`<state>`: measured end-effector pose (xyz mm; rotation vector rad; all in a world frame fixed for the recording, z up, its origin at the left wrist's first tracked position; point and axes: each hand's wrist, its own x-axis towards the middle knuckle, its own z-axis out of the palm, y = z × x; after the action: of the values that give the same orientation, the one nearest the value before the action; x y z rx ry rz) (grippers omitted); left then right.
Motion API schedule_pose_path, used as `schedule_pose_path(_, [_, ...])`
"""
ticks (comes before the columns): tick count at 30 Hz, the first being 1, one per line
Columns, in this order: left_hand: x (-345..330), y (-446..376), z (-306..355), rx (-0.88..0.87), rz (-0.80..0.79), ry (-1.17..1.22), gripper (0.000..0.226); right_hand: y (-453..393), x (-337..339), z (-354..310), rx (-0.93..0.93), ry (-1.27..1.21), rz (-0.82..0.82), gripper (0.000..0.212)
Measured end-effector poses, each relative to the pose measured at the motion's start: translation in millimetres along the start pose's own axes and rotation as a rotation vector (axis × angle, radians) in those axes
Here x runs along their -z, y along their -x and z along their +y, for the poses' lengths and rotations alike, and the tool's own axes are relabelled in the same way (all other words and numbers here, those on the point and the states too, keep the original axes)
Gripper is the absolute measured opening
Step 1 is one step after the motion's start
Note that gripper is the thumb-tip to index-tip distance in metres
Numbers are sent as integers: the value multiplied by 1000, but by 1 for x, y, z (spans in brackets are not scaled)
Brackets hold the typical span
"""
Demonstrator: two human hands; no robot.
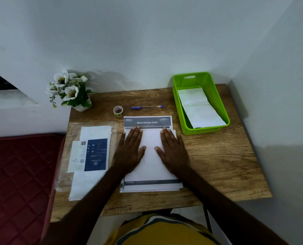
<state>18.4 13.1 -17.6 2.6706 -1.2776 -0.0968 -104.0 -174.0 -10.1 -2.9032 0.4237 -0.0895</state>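
Note:
A white folded cloth or sheet (pixel 151 161) lies on a printed page (pixel 147 122) headed "Store Kitchen Cloth" in the middle of the wooden table (pixel 218 165). My left hand (pixel 129 151) lies flat on its left half, fingers straight and pointing away from me. My right hand (pixel 172 151) lies flat on its right half in the same way. Both thumbs point inward and almost meet. A green perforated basket (pixel 179 106) at the back right holds another folded white cloth (pixel 198 106).
A clear plastic package with white cloth and a blue label (pixel 90 156) lies at the left. A small tape roll (pixel 118 110) and a blue pen (pixel 147 107) sit behind the page. A white flower pot (pixel 71 91) stands at the back left. A red cushion (pixel 20 174) adjoins the table's left edge.

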Motion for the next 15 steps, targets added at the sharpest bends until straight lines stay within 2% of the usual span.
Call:
schedule_pose_path(4, [2,-2,1,22,-11,61,69,-2,2,0,-26,-20,87,58])
schedule_pose_path(7, [8,-9,-4,83,-34,219,76,-15,13,0,28,-88,152,57])
schedule_pose_path(9, [17,-17,-8,121,-65,310,83,-28,27,4,67,-140,68,63])
schedule_pose_path(12, [33,-32,-13,128,-99,307,86,-53,46,4,89,-171,-173,76])
schedule_pose_path(15, [43,-46,-17,142,-198,299,84,-74,52,4,66,-183,-327,86])
